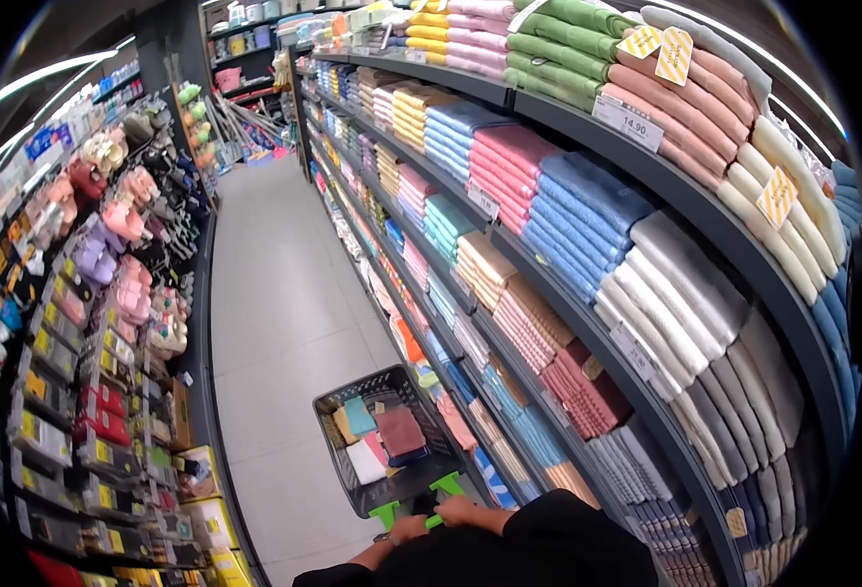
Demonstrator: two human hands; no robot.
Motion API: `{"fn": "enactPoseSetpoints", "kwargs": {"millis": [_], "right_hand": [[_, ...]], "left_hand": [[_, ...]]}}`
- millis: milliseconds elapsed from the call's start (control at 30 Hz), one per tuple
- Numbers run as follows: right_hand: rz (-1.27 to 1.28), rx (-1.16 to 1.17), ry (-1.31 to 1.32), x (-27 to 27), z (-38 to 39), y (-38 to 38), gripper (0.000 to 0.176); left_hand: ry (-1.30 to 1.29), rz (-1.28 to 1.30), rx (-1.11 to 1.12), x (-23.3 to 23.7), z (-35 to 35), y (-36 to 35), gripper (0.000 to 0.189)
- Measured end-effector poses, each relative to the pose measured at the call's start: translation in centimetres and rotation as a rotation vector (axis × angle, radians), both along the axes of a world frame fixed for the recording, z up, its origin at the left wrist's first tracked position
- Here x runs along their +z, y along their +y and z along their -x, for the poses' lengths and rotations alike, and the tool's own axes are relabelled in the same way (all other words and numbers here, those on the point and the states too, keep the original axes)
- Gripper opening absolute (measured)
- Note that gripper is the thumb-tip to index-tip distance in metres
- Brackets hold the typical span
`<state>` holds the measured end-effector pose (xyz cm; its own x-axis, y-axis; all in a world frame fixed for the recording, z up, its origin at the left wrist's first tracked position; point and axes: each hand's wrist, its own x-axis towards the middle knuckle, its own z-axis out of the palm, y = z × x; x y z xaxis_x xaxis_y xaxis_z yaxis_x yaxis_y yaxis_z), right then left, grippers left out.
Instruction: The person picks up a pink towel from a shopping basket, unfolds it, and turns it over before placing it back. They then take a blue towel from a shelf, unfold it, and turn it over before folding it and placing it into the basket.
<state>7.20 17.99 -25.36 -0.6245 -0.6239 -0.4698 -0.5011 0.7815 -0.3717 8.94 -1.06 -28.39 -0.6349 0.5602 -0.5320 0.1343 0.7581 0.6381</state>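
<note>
At the bottom of the view, my left hand (408, 529) and my right hand (457, 512) are both closed around the green handle (435, 521) of a shopping cart. The cart's dark plastic basket (337, 468) stands in front of me on the aisle floor. Inside lie several folded towels: a dusty-red towel (400, 433), a teal towel (360, 415), a tan one beside it and a white towel (365, 461) with a pink edge next to it. My black sleeves cover most of my arms.
Close on the right runs a long shelf (568, 282) stacked with folded towels; a price tag (629, 121) reads 14.90. Slippers (123, 220) and packaged goods hang on the left rack. Grey tiled floor (274, 245) leads to mops (250, 132) at the far end.
</note>
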Motion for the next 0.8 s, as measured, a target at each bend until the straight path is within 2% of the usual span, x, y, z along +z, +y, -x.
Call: {"fn": "enactPoseSetpoints", "kwargs": {"millis": [100, 267, 367, 567, 667, 733, 800], "right_hand": [[0.047, -0.028, 0.024, 0.1, 3.8, -1.1, 0.021], [0.095, -0.033, 0.018, 0.9, 9.7, -2.1, 0.019], [0.112, -0.026, 0.033, -0.2, 12.5, -2.3, 0.02], [0.118, -0.037, 0.048, 1.2, 16.6, -2.5, 0.02], [0.135, -0.032, 0.047, 1.3, 17.8, -3.0, 0.021], [0.146, -0.054, 0.06, 2.2, 18.5, -3.3, 0.02], [0.099, -0.09, 0.062, 2.9, 19.1, -3.6, 0.018]], "left_hand": [[0.004, 0.056, 0.021, 3.4, 4.0, -0.8, 0.042], [0.018, 0.108, 0.007, 1.6, 9.6, -2.3, 0.042], [0.015, 0.08, -0.02, 1.6, 12.7, -2.5, 0.04], [0.024, 0.113, -0.001, 2.6, 16.3, -2.6, 0.041], [0.004, 0.079, -0.035, 1.6, 18.0, -3.6, 0.041], [-0.011, -0.062, -0.003, 2.0, 18.8, -3.8, 0.04], [-0.008, -0.045, -0.03, 2.8, 19.8, -3.8, 0.04]]}}
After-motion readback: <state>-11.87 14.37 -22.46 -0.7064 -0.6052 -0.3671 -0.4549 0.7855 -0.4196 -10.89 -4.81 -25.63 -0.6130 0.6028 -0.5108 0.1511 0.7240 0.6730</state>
